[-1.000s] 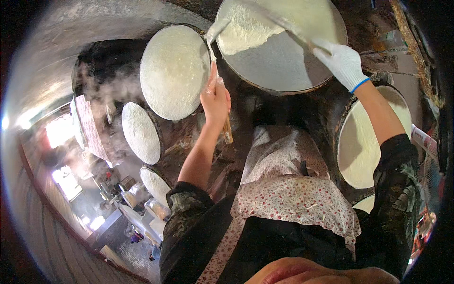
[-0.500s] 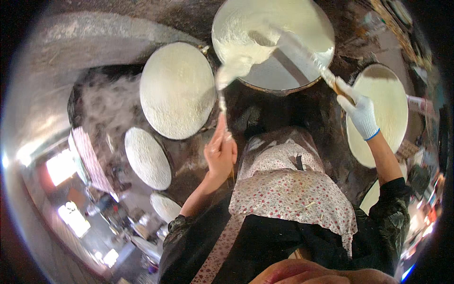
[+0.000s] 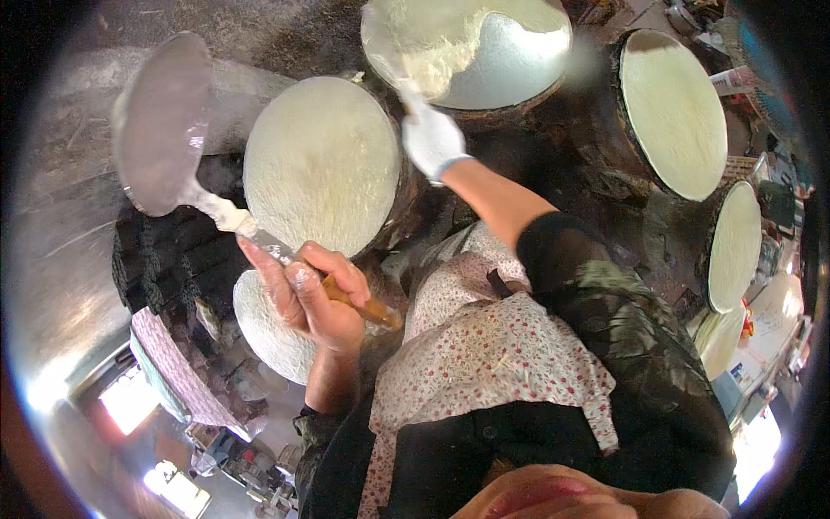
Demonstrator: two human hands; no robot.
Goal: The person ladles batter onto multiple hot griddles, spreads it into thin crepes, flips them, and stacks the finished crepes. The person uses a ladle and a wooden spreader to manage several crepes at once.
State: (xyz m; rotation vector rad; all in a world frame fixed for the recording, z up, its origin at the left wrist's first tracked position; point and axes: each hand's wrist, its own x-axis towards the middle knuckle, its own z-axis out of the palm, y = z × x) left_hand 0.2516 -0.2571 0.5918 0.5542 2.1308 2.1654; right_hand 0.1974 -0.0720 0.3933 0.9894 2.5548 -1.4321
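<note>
My bare left hand (image 3: 320, 290), fingers wrapped round a wooden handle, holds up a wide, shallow ladle (image 3: 164, 125) with wet batter on its neck. The ladle's large round grey head is raised at the far left, beyond a batter-covered griddle (image 3: 320, 164). In a white glove with a blue cuff, my right hand (image 3: 430, 138) is closed on a flat scraper (image 3: 393, 65), blurred by motion. The scraper reaches over the top griddle (image 3: 510, 65), at the left side of the pale batter (image 3: 432, 39). Part of that griddle's shiny surface is bare.
More round griddles coated with pale batter curve around me: one at lower left (image 3: 272, 324), one at right (image 3: 674, 112) and another lower right (image 3: 735, 246). A pink cloth (image 3: 181, 372) hangs at lower left. Dark sooty surfaces lie between the griddles.
My left hand has lifted the ladle from the top griddle's edge and swung it far left. My right hand has moved left with the scraper, across the front of that griddle.
</note>
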